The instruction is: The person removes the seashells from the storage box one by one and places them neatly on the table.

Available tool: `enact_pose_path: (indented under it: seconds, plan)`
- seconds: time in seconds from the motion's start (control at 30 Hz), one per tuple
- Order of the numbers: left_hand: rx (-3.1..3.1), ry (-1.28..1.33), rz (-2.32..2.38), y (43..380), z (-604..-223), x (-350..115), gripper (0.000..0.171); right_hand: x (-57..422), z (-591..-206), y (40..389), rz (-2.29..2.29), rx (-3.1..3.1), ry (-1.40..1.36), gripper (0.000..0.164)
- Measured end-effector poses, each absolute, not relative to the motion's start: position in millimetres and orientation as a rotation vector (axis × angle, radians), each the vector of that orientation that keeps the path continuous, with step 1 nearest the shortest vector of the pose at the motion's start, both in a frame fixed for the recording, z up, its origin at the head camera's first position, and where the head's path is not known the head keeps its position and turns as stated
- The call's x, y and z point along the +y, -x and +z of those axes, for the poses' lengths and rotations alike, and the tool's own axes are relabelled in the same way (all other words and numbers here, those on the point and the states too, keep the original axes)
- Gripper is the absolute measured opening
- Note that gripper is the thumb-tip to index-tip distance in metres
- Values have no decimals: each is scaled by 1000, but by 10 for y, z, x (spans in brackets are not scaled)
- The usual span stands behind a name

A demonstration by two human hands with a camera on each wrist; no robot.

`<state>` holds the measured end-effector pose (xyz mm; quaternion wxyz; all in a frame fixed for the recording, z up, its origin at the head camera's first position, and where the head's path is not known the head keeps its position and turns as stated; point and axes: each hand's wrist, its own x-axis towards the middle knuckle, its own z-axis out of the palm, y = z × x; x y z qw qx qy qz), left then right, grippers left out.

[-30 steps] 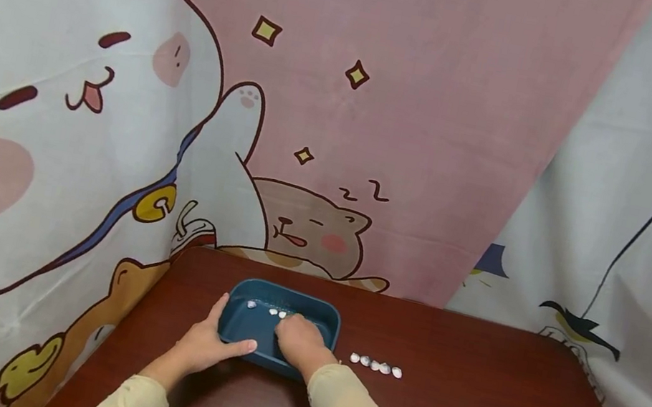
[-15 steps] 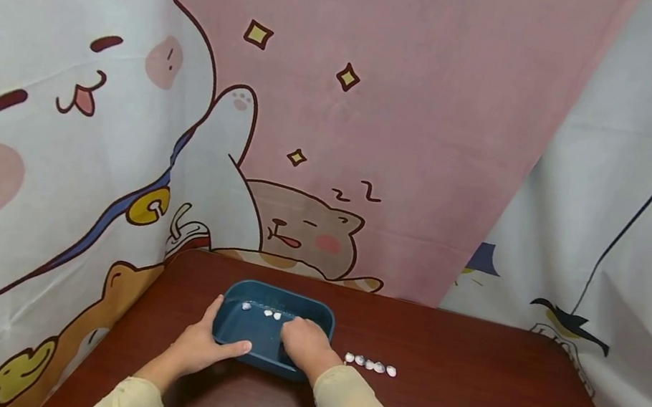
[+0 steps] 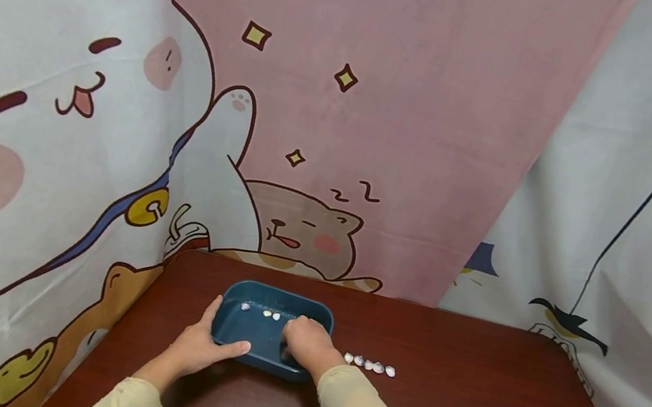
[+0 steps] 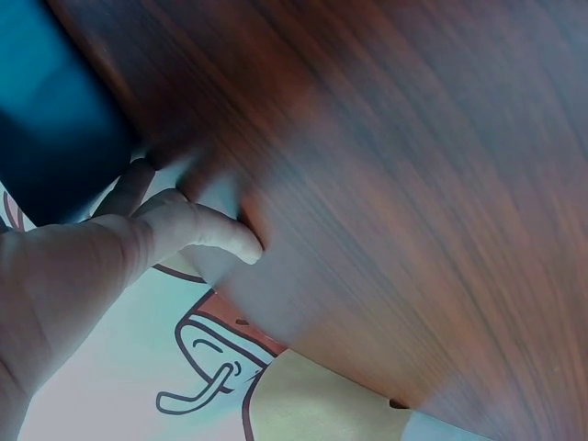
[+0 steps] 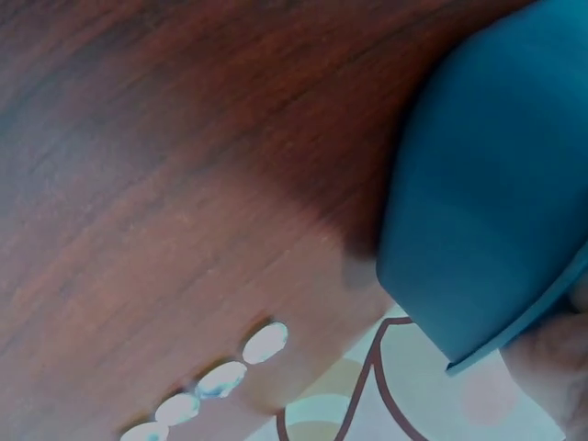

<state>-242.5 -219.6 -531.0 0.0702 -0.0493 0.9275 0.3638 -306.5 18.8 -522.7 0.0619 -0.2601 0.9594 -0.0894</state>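
A dark blue rectangular plastic tray stands on the table. My left hand steadies its near left corner, thumb along the near rim and fingers along the left side, all fairly straight. In the left wrist view those fingers stretch out beside the tray's outer wall. My right hand reaches down into the tray's right half, fingers bent toward the floor of it. Its fingertips are hidden, and I cannot tell whether they pinch anything. Small white shells lie inside along the far side, three of them showing.
To the right of the tray, several more white shells form a short row on the brown wooden table. A cartoon-printed cloth hangs behind and at the sides, right at the table's edges.
My right hand has shifted slightly to the right inside the tray, away from the shells there. The left hand stays on the corner. The whole view has moved a little.
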Motion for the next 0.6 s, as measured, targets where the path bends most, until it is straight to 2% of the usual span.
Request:
enact_pose_path:
  seconds: [0.2, 0.23, 0.43, 0.6]
  plan:
    - [2792, 145, 1099, 2426, -5307, -2197, 132, 223, -5213, 3083, -289, 2900, 811, 32]
    - [2793, 143, 1099, 2425, -5303, -2197, 132, 228, -5215, 3088, -290, 2901, 810, 31]
    - [2792, 138, 1100, 2418, -5297, -2195, 132, 250, -5225, 3105, -172, 2914, 869, 2]
    - [2792, 138, 1104, 2420, -5305, -2195, 132, 259, -5232, 3105, -105, 2924, 867, 18]
